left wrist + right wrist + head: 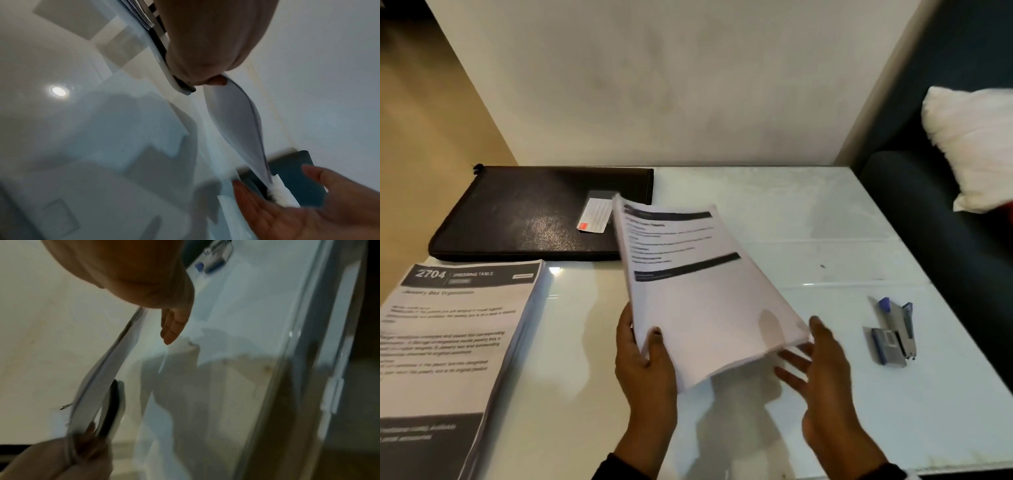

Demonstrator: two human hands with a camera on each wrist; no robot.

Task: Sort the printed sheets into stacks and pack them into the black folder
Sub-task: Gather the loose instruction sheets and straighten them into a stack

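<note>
Sheets (698, 291) pinched by left hand (645, 370); right hand (822, 373) spread beside.

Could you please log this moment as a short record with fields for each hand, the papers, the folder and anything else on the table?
left hand: grips the near corner of the lifted bundle of sheets
right hand: fingers spread at the bundle's near right corner
flat stack: on the table's left, headed 2704
black folder: flat by the wall, appears closed
stapler: right side of white table

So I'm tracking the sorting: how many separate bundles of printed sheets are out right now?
2. One stack lies on the table's left side before the black folder; one bundle is held up by the left hand. Any inside the folder would be hidden.
</note>
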